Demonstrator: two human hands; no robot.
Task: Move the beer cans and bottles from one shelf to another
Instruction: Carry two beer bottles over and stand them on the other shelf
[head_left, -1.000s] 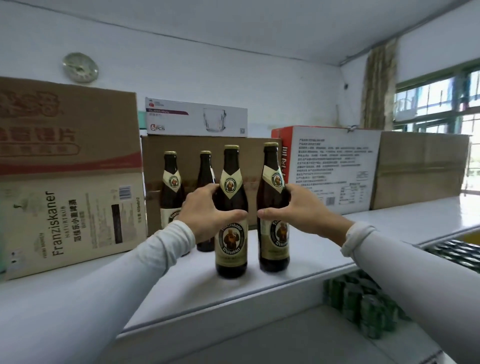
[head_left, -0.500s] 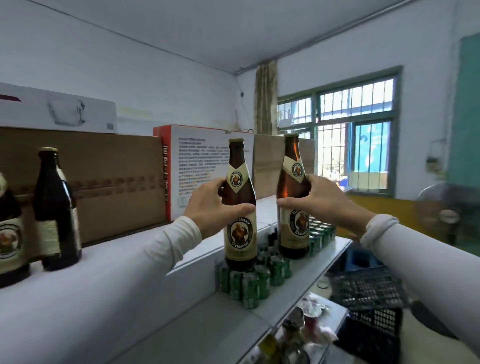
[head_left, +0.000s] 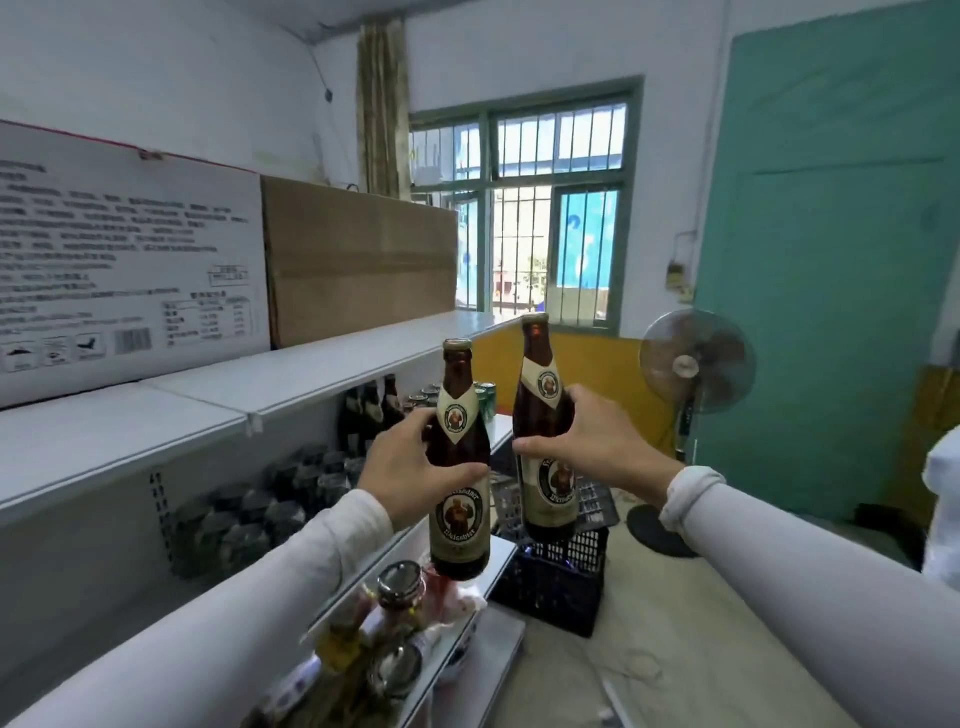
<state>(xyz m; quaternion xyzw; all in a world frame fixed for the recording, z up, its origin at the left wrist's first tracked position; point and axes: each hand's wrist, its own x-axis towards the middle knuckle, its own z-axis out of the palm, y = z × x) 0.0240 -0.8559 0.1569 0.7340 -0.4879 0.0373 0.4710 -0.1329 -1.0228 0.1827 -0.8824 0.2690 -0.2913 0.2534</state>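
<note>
While each hand, left hand (head_left: 402, 470) and right hand (head_left: 597, 441), grips a brown glass beer bottle, left bottle (head_left: 460, 467) and right bottle (head_left: 545, 431), the carry is midway. Next, probably a free spot by the white middle shelf's (head_left: 501, 431) edge.

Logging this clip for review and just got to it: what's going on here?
A person is carrying two brown beer bottles, one per hand, both upright and clear of any shelf. The left hand grips the left bottle and the right hand grips the right bottle. The top shelf beside them holds cartons; more dark bottles and green cans stand on the shelf below.
</note>
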